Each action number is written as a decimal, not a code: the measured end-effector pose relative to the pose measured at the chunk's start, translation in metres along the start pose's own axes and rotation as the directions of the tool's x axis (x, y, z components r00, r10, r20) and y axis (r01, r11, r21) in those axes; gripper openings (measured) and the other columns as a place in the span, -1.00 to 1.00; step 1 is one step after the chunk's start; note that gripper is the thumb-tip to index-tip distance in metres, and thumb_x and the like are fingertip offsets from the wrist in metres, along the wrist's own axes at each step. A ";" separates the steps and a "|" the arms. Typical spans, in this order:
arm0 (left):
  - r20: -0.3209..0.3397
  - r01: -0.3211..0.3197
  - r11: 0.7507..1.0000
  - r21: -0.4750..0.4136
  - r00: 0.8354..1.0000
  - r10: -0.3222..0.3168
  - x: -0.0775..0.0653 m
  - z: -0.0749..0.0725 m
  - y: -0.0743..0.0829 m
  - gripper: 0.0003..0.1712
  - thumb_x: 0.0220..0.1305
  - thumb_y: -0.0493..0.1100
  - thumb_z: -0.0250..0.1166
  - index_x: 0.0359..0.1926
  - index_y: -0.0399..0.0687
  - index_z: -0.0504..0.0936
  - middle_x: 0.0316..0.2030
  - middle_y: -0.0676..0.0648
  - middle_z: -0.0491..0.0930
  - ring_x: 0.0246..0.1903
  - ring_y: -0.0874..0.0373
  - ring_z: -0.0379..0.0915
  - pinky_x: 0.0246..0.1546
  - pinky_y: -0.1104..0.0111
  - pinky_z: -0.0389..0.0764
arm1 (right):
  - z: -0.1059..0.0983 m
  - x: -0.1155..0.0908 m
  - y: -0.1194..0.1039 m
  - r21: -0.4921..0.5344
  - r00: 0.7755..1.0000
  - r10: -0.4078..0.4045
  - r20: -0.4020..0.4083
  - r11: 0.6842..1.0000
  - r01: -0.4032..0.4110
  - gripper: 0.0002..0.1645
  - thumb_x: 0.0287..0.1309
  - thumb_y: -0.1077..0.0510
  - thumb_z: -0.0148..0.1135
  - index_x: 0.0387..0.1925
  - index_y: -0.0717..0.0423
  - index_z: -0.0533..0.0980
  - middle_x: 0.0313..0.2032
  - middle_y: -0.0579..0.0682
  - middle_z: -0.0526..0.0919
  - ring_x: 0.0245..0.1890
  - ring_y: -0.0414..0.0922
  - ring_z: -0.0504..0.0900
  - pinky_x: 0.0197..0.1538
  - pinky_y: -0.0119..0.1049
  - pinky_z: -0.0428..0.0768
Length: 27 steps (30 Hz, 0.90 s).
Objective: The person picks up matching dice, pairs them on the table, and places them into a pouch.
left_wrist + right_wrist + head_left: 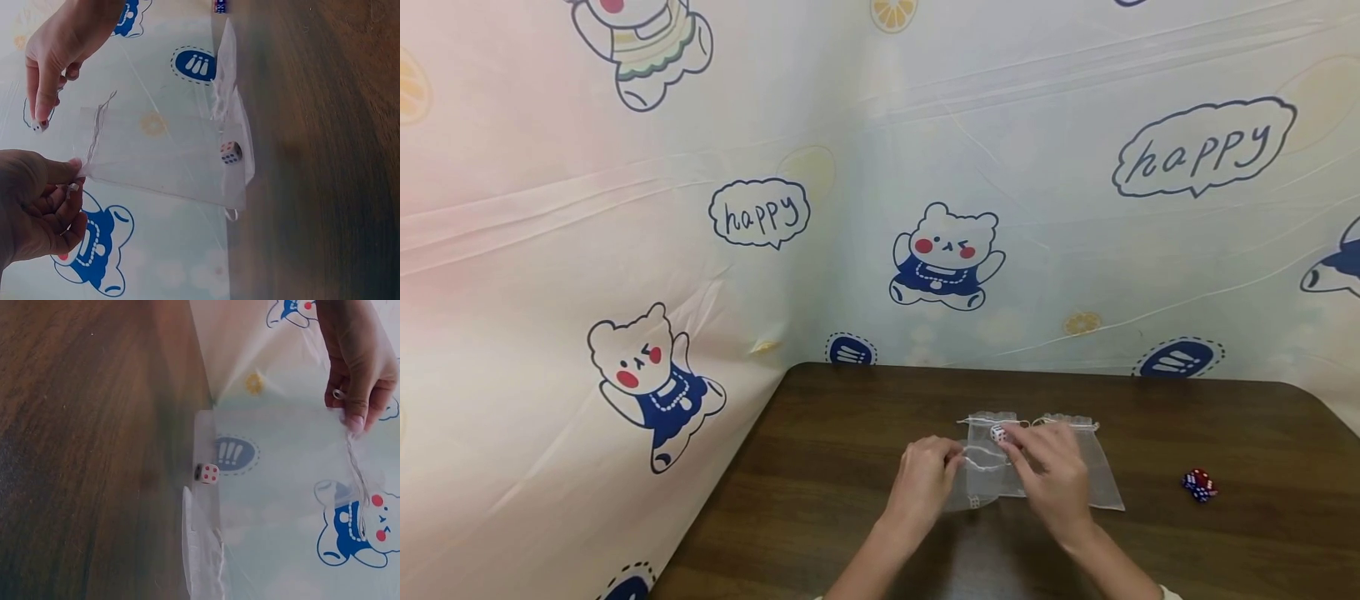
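My left hand (925,477) pinches the top corner of a sheer white drawstring bag (156,169), which hangs down toward the table. A white die (230,152) lies at the bottom of this bag, with red and dark pips; the right wrist view shows the same die (207,474) with red pips. Between thumb and fingertips, my right hand (1058,479) holds another white die (998,433) above the bag's mouth. The bag's drawstring cord (97,134) runs along its top edge.
Two more sheer bags lie flat on the dark wooden table behind the hands, the right one (1101,475) partly covered by my right hand. Off to the right sits a small cluster of red and blue dice (1200,485). A printed curtain (1037,275) borders the table's far side.
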<state>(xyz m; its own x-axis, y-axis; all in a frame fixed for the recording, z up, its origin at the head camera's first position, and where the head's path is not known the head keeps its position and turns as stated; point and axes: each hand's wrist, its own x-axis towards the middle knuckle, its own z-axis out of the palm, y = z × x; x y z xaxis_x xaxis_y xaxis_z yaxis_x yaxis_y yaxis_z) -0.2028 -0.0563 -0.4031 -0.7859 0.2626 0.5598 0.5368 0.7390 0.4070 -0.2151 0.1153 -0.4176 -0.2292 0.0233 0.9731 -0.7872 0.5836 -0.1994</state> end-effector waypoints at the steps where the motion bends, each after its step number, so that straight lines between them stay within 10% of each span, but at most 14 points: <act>1: 0.003 0.002 1.000 -0.001 1.000 -0.002 0.000 0.000 0.000 -0.92 0.00 -0.30 0.38 -0.40 -0.17 0.68 -0.49 0.05 0.60 -0.47 0.24 0.46 -0.37 0.39 0.48 | 0.001 0.000 -0.001 0.003 1.000 -0.010 0.014 1.000 0.010 -0.56 0.19 -0.05 0.16 -0.40 0.29 0.65 -0.54 -0.03 0.63 -0.49 -0.08 0.41 -0.26 -0.28 0.30; 12: -0.012 -0.030 0.999 -0.015 0.999 0.030 0.001 -0.001 0.002 -0.93 0.01 -0.30 0.38 -0.41 -0.17 0.68 -0.50 0.04 0.60 -0.50 0.28 0.44 -0.45 0.49 0.45 | 0.003 -0.008 -0.004 -0.029 0.976 0.066 0.208 0.998 -0.061 -0.46 0.24 -0.13 0.01 -0.34 0.26 0.64 -0.54 -0.09 0.59 -0.43 -0.11 0.35 -0.25 -0.29 0.25; 27: -0.009 -0.014 1.000 0.009 1.000 0.014 0.002 -0.002 0.000 -0.93 0.03 -0.27 0.37 -0.40 -0.16 0.67 -0.49 0.05 0.59 -0.47 0.27 0.46 -0.27 0.33 0.49 | -0.008 -0.002 0.006 -0.066 0.979 0.128 0.158 0.991 -0.119 -0.59 0.10 -0.04 0.21 -0.35 0.28 0.65 -0.56 -0.02 0.61 -0.44 -0.07 0.38 -0.26 -0.33 0.30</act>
<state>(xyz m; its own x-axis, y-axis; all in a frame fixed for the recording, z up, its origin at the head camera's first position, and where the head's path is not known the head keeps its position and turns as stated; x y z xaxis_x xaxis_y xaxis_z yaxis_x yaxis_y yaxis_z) -0.2040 -0.0575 -0.4005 -0.7755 0.2670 0.5721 0.5448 0.7410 0.3926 -0.2150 0.1255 -0.4194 -0.4153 -0.0308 0.9092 -0.7152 0.6287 -0.3054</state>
